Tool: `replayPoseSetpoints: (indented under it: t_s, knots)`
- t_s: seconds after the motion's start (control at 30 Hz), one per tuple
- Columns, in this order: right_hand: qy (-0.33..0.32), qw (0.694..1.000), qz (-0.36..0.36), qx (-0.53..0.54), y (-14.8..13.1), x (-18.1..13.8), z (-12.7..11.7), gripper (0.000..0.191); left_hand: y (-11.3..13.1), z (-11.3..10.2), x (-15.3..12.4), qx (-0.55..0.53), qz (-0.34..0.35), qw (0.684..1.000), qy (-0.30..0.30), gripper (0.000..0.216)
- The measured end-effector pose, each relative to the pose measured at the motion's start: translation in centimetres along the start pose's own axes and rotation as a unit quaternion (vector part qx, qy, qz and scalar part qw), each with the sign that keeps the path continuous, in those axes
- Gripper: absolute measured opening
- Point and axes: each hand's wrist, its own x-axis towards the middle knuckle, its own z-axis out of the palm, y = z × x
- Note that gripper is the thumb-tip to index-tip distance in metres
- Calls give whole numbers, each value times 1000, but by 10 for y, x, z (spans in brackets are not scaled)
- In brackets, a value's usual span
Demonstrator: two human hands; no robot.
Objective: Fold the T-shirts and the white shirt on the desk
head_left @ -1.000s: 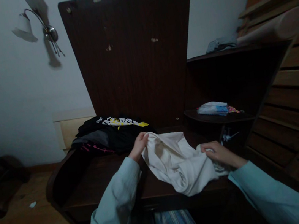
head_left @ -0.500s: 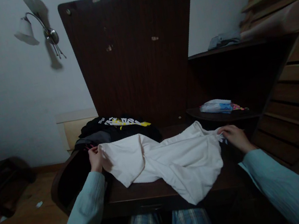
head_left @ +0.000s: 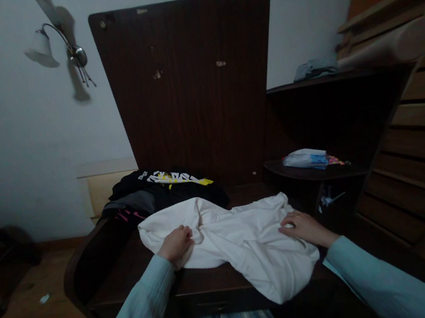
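Note:
A white garment (head_left: 235,242) lies spread and rumpled across the dark wooden desk (head_left: 103,266), one corner hanging over the front edge. My left hand (head_left: 176,244) rests on its left part with fingers curled into the cloth. On the garment's right side my right hand (head_left: 304,226) lies with the fingers bent, pinching the fabric. Both arms wear light blue sleeves.
A pile of dark clothes (head_left: 160,190) with a yellow and white print lies at the desk's back left. A tall dark board (head_left: 191,86) stands behind. A small shelf (head_left: 313,168) at right carries a plastic packet (head_left: 305,158). Wooden slats rise at the right, a wall lamp (head_left: 53,50) hangs upper left.
The garment was pulled wide between both hands, then lowered onto the desk. Both hands have moved inward and down and now lie on the cloth.

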Motion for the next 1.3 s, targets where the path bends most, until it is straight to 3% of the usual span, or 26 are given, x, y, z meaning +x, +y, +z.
replayPoseSetpoints:
  t_s: [0.1, 0.2, 0.3, 0.4, 0.47, 0.53, 0.63, 0.7, 0.8, 0.87, 0.93, 1.1, 1.3]
  knots:
    - [15, 999, 14, -41, -1, 0, 10, 8, -12, -16, 2, -71, 3, 997, 12, 11]
    - [0, 998, -13, -58, 3, 5, 11, 13, -25, -40, 0, -219, -23, 972, 77, 26]
    - [-23, 998, -44, -35, 15, 11, 2, 13, -41, -62, -7, -429, -91, 884, 164, 36]
    - [16, 999, -46, -15, 30, 14, -14, 21, -64, -75, -14, -512, -167, 809, 236, 40]
    - [62, 997, -37, -20, 39, 15, -24, 25, -80, -77, -16, -476, -206, 806, 285, 35]
    - [92, 995, -34, -35, 44, 16, -31, 26, -90, -75, -17, -369, -231, 831, 347, 26]
    - [105, 992, -42, -65, 46, 16, -33, 26, -85, -67, -19, -173, -192, 868, 423, 13]
    - [106, 990, -44, -77, 46, 16, -31, 26, -69, -61, -22, -117, -111, 910, 382, 15]
    - [95, 992, -34, -81, 47, 16, -25, 28, -42, -50, -29, -107, 12, 985, 135, 21]
    - [88, 993, -21, -81, 49, 16, -21, 27, -30, -40, -34, -75, 38, 996, -16, 20]
    - [88, 993, -8, -82, 51, 16, -18, 27, -26, -31, -39, -16, 33, 996, -85, 16]
    - [128, 987, 11, -97, 56, 11, -16, 28, -32, -20, -52, 123, -9, 992, -37, 20]
    - [148, 983, 17, -110, 63, 6, -11, 30, -41, -24, -59, 158, -64, 985, -38, 19]
